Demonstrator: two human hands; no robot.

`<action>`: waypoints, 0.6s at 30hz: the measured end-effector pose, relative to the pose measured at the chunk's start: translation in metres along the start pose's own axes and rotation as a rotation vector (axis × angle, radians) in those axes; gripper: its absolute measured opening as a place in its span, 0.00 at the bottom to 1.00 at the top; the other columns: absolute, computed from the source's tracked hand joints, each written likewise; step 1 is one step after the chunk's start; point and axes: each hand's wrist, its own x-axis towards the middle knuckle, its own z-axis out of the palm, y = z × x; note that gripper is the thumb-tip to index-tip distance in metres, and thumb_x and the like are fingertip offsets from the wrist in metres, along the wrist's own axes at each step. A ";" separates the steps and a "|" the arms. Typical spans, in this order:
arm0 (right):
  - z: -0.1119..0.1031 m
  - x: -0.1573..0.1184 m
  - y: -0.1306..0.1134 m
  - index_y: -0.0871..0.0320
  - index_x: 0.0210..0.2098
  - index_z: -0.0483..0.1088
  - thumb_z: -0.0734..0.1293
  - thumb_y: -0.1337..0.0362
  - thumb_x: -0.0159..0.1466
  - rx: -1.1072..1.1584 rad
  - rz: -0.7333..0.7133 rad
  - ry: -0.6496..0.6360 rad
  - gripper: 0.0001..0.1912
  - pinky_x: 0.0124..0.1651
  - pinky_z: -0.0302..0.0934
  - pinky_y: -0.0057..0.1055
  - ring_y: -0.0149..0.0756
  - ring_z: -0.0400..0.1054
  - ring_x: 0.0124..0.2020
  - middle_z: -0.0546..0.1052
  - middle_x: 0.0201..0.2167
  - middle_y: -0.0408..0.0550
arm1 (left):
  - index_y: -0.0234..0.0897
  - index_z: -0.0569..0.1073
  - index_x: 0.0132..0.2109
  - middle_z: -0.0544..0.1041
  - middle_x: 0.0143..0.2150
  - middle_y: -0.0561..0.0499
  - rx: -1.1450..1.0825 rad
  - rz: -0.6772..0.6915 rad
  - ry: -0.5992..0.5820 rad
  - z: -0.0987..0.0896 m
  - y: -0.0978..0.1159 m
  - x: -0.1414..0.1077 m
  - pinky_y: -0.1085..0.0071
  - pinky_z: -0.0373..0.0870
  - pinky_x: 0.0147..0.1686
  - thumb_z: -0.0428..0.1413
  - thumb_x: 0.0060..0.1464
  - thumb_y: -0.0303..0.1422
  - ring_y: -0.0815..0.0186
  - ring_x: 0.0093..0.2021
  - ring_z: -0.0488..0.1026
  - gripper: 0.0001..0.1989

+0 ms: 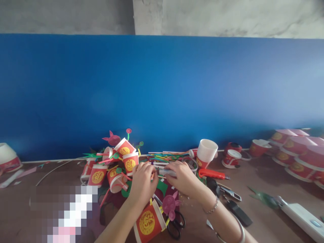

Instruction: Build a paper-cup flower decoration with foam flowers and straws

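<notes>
My left hand (144, 179) is closed, its fingers pinched together near the table's middle; what they hold is too small to make out. My right hand (182, 176) grips a pale, see-through slim tool (167, 172) whose narrow end points at the left fingertips. Below the hands a red paper cup (149, 222) with a gold emblem lies tilted, yellow strips and a pink animal-head cutout (170, 204) at its rim. Black-handled scissors (182, 220) lie partly behind that cup. Left of my hands is a heap of decorated red cups (98, 176).
Colored straws (167, 157) lie along the blue partition (162, 84). A cup stack (207, 152) and an orange utility knife (212, 174) are right of my hands. A black key fob (238, 212), a white-bodied device (301, 216) and rows of red cups (301, 167) are farther right.
</notes>
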 end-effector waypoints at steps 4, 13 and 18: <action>0.001 0.000 -0.001 0.58 0.39 0.74 0.63 0.65 0.59 -0.018 0.023 0.011 0.10 0.44 0.51 0.32 0.42 0.68 0.43 0.78 0.37 0.51 | 0.39 0.68 0.29 0.73 0.32 0.51 -0.011 0.013 -0.013 0.000 -0.001 0.000 0.62 0.59 0.43 0.51 0.51 0.25 0.60 0.40 0.69 0.06; 0.005 0.004 0.015 0.57 0.40 0.73 0.62 0.62 0.60 -0.076 0.130 0.017 0.11 0.44 0.53 0.31 0.41 0.69 0.43 0.79 0.38 0.50 | 0.38 0.67 0.28 0.73 0.29 0.52 -0.029 0.007 -0.002 -0.002 -0.001 0.000 0.64 0.61 0.41 0.51 0.51 0.24 0.61 0.37 0.69 0.06; 0.011 0.007 0.050 0.61 0.33 0.74 0.62 0.68 0.57 -0.312 0.422 -0.032 0.09 0.41 0.53 0.36 0.47 0.71 0.39 0.79 0.33 0.56 | 0.38 0.68 0.27 0.73 0.29 0.51 -0.040 -0.020 0.025 -0.003 -0.005 0.002 0.64 0.62 0.39 0.50 0.51 0.24 0.61 0.35 0.70 0.07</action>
